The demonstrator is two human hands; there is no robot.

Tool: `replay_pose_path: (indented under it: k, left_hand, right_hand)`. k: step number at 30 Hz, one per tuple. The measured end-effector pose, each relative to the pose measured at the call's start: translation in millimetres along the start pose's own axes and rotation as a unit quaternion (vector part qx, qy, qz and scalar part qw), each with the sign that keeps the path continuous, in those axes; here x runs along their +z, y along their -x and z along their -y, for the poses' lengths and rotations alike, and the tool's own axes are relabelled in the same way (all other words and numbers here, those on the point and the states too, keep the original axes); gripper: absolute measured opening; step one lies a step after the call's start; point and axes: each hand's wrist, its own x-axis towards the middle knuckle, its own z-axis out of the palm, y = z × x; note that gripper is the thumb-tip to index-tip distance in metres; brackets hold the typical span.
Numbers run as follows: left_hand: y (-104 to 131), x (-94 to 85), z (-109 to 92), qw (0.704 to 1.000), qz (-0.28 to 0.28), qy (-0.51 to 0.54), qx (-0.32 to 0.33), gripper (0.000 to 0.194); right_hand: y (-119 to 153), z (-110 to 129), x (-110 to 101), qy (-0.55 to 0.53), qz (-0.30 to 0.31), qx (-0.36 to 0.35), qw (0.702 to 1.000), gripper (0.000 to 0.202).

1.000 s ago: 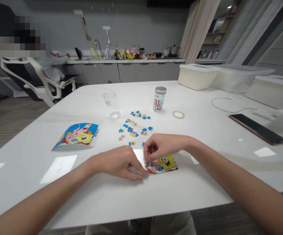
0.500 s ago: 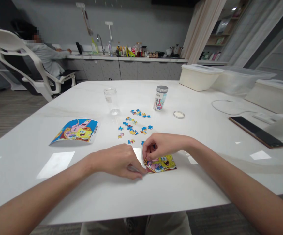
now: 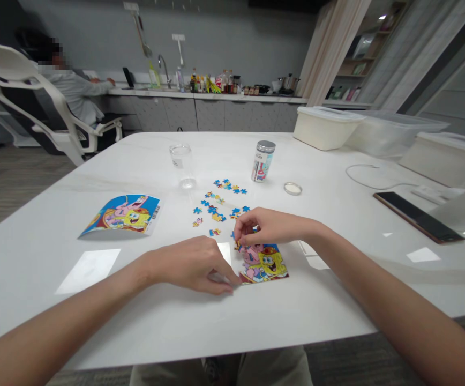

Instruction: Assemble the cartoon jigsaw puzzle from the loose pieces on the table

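A partly joined cartoon jigsaw puzzle (image 3: 270,261) lies flat near the front of the white table. My left hand (image 3: 194,265) rests on its left side, the index fingertip at the puzzle's lower left corner and the thumb apart from it. Over the puzzle's upper left, my right hand (image 3: 270,225) is closed in a pinch on a small puzzle piece (image 3: 237,246), mostly covered by the fingers. Several loose puzzle pieces (image 3: 217,216) are scattered just beyond both hands. Off to the left sits a curled picture sheet (image 3: 124,214) with the same cartoon scene.
Behind the pieces stand a clear open jar (image 3: 183,167) and a silver-lidded can (image 3: 263,162), with a round lid (image 3: 292,188) beside it. A phone (image 3: 417,217), a white cable and several plastic bins (image 3: 324,128) occupy the right. A person sits in a chair (image 3: 61,128) far left.
My right hand has shifted slightly up and away from the puzzle's lower edge, uncovering more of its picture. The left hand stays at the corner.
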Motion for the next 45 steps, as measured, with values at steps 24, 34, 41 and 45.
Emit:
replay_pose_path:
  k: [24,34,41,45]
  left_hand:
    - [-5,3.1,9,0.968,-0.167,-0.109,-0.154,0.025]
    - [-8,6.7,5,0.970,-0.186,-0.012,-0.154,0.020]
    - [-11,3.2,6,0.933,-0.212,0.146,-0.250,0.020]
    - [-8,1.4,8,0.941,-0.207,0.142,-0.226,0.024]
  right_hand:
    - [4,-4,-9,-0.058,0.020,0.010,0.998,0.022]
    - [1,-4,-4,-0.106,0.017,0.010,0.994,0.024]
    - [2,-1,-3,-0.101,0.017,-0.010,0.995,0.028]
    - [2,-2,-4,-0.070,-0.002,-0.001,0.998,0.016]
